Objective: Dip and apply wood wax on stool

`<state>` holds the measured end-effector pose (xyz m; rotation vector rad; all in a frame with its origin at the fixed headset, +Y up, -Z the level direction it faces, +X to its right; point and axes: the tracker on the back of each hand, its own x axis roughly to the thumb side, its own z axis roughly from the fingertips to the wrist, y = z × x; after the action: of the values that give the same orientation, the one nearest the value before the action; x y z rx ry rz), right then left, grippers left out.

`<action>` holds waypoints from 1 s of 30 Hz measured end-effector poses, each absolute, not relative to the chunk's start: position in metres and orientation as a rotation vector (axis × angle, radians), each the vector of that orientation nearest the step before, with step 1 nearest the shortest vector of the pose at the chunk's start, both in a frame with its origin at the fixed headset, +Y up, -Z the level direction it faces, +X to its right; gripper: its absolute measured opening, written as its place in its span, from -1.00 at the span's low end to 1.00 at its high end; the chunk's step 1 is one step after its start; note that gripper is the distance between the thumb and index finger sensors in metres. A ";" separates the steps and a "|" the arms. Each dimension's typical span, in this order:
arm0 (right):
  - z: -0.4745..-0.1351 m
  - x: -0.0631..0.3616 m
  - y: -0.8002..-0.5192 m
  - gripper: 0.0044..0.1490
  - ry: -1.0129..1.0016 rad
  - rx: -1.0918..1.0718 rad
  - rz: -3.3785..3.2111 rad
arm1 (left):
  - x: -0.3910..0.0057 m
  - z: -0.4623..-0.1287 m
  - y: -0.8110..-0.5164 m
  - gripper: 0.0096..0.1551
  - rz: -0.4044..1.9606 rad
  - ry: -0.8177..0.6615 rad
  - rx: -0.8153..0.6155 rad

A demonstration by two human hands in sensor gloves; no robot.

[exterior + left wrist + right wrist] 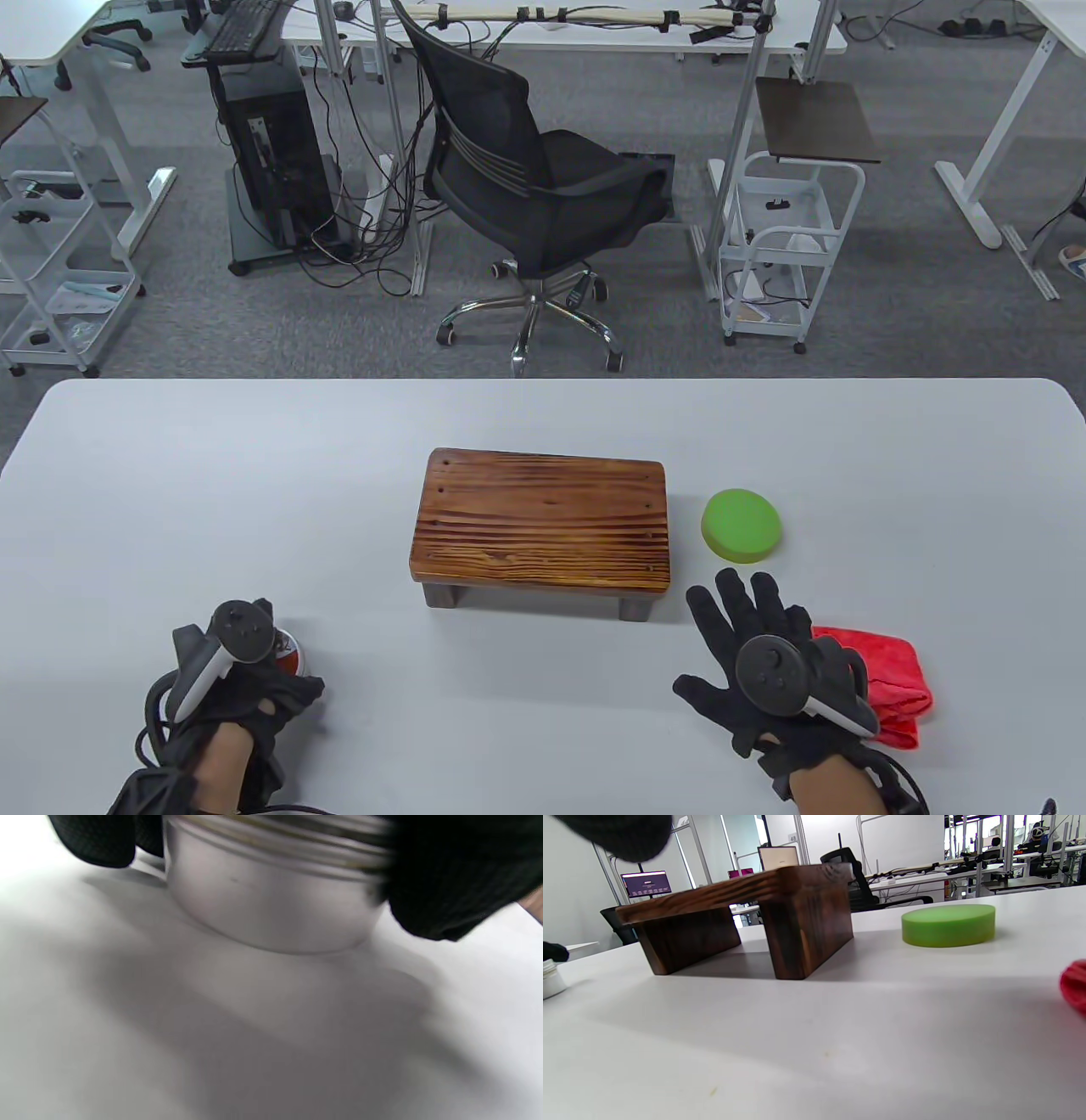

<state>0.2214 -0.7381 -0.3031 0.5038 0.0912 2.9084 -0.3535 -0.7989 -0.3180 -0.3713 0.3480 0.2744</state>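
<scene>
At the near left of the tabletop [170, 509], the left hand [233, 679] wraps around a metal wax tin [271, 899], likely steadying it for opening; its red-and-white lid print is unreadable. The stool [543, 522] stands centre, within both hands' reach. Right of it lies a green sponge pad [742, 524], the right hand [764, 662] spread flat just before it, holding nothing, partly over a red cloth [887, 679].

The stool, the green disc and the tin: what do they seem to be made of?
Stool: wood, dark stained, with striped grain showing.
Disc: probably foam, matte with soft edges.
Tin: metal, brushed silver with a dull sheen and a ridged rim.
</scene>
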 end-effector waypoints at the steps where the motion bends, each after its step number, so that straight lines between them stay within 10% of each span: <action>1: -0.303 0.222 -0.738 0.25 0.089 0.504 2.906 | -0.354 -0.319 -0.798 0.45 0.268 0.348 -0.351; 14: -0.303 0.225 -0.737 0.24 0.103 0.495 2.896 | -0.255 -0.315 -0.755 0.43 0.239 -0.055 -0.278; 30: -0.304 0.227 -0.736 0.23 0.134 0.486 2.875 | -0.109 -0.310 -0.775 0.42 0.051 -0.448 -0.334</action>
<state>0.2270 -0.7361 -0.3043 0.4859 0.1341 2.8753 -0.1094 -0.7748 -0.3101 -0.3335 -0.4483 0.0514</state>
